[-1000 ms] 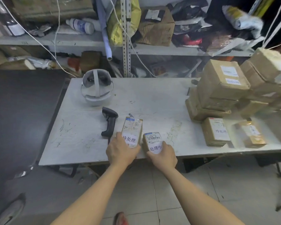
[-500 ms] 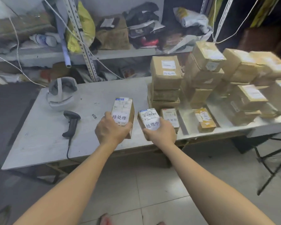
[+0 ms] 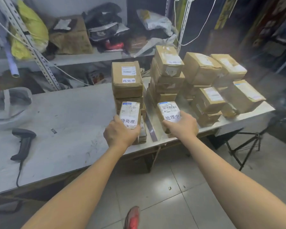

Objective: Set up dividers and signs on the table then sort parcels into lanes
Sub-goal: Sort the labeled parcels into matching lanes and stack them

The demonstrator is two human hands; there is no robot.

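Far left, cropped by the frame edge and smeared by blur, a white headset (image 3: pixel 10 106) on the grey table (image 3: pixel 73 116). Just beside it, a black barcode scanner (image 3: pixel 23 144) lying flat, cable trailing over the near edge. At centre, left hand (image 3: pixel 120 134) clasped round the lower end of a small parcel marked 待处理 (image 3: pixel 130 115), held above the table's near right corner, fingers hidden behind the box. Under that hand, a second small parcel (image 3: pixel 143 131), mostly covered and its label unreadable; contact between the two impossible to tell. Directly behind, a stack of brown parcels (image 3: pixel 127 80), top box also tagged 待处理. Next, a narrow grey strip (image 3: pixel 149 128) along the seam with the adjoining table (image 3: pixel 158 135), its nature hard to make out. Right hand (image 3: pixel 182 125) wrapped round a parcel marked 处理中 (image 3: pixel 169 111) over that table's near left corner, underside concealed by the palm. Farther right, heaped parcels (image 3: pixel 205 71), labels blurred. Behind everything, cluttered shelving (image 3: pixel 89 57) with a yellow bag (image 3: pixel 31 28). Lower right, black tripod legs (image 3: pixel 244 146). At the bottom edge, a red shoe (image 3: pixel 133 217), cut off.
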